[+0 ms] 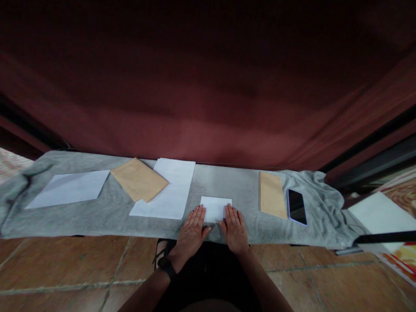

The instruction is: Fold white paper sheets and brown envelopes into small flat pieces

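Note:
A small white rectangle of paper (216,209), which looks folded, lies flat on the grey cloth (224,180) in front of me. My left hand (192,229) rests flat at its left edge, fingers stretched out and thumb pointing inward. On the opposite edge lies my right hand (234,229), also flat with its fingers extended. Both sets of fingertips touch the sides of the paper, and neither hand grips anything. A dark band circles my left wrist.
Left of me are white sheets (175,186), a stack of brown envelopes (138,178) partly over them, and another white sheet (69,188). To the right lie more brown envelopes (272,195) and a phone (297,207). A dark red fabric wall (208,108) rises behind the narrow table.

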Tool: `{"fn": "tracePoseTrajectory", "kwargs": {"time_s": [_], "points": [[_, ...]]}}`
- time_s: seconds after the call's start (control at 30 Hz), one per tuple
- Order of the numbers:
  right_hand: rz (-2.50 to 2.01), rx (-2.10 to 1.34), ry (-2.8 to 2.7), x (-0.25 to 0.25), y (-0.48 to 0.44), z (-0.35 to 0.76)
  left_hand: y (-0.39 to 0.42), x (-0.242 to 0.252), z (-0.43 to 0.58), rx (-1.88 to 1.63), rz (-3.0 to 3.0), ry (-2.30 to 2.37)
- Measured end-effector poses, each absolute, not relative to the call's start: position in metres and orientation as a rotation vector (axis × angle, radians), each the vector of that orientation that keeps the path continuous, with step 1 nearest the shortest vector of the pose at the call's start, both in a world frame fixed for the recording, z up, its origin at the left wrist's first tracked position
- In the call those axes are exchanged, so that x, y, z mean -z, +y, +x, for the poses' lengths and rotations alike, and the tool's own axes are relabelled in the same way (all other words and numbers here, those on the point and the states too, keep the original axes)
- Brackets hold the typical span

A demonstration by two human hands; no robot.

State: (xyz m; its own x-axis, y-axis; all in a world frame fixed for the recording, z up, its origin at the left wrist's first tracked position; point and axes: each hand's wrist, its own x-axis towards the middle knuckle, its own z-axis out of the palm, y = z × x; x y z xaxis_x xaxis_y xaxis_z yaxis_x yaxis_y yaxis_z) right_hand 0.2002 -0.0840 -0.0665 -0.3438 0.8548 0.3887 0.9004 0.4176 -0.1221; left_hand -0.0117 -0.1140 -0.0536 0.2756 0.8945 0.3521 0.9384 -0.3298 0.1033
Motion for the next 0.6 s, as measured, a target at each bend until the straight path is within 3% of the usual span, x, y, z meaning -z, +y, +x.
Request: {"fn": "tracePoseTrajectory", "kwargs": {"time_s": [0.6], "points": [[-1.535, 0.207, -2.238, 0.069, -0.085, 0.201, -0.050, 0.057, 0.029, 0.454, -2.505, -1.758]]}}
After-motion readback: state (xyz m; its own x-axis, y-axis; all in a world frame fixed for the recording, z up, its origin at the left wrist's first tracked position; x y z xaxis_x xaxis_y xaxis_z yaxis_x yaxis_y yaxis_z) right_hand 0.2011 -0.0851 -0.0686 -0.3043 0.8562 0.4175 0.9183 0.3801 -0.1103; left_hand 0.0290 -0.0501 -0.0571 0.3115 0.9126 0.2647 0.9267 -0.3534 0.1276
